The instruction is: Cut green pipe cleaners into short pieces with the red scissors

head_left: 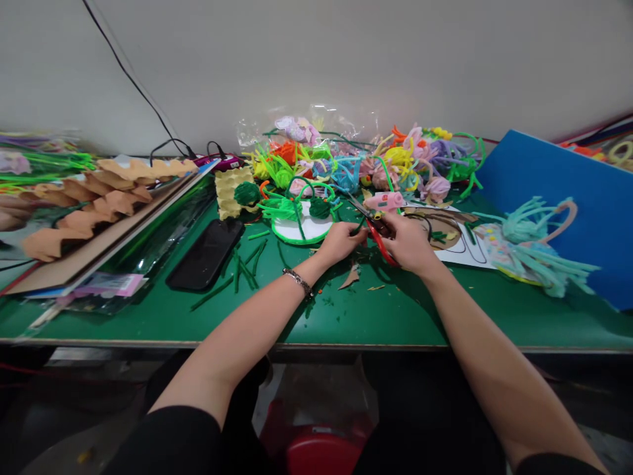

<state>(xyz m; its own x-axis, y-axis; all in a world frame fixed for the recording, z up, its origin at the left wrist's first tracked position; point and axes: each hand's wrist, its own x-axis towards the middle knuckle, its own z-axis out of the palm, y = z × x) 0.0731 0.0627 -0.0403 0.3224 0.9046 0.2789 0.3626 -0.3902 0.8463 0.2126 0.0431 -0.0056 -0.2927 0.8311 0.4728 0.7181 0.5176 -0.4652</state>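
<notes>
My right hand (408, 243) is closed round the red handles of a pair of scissors (380, 243), whose blades point up and to the left. Beside it, my left hand (341, 243) pinches a dark green pipe cleaner (359, 228) close to the blades. Whether the blades touch it, I cannot tell. Just behind my left hand lies a white disc (310, 228) edged in bright green, with green pipe-cleaner shapes on it. Cut green pipe-cleaner pieces (246, 272) are scattered to the left of my hands.
A black phone (206, 254) lies at left, near stacked boards and orange egg-carton strips (89, 221). Colourful pipe-cleaner figures (346, 168) are heaped along the wall. A pink glue gun (384, 200) sits behind my right hand. At right, a blue board (558, 198) leans behind a turquoise pipe-cleaner piece (531, 231).
</notes>
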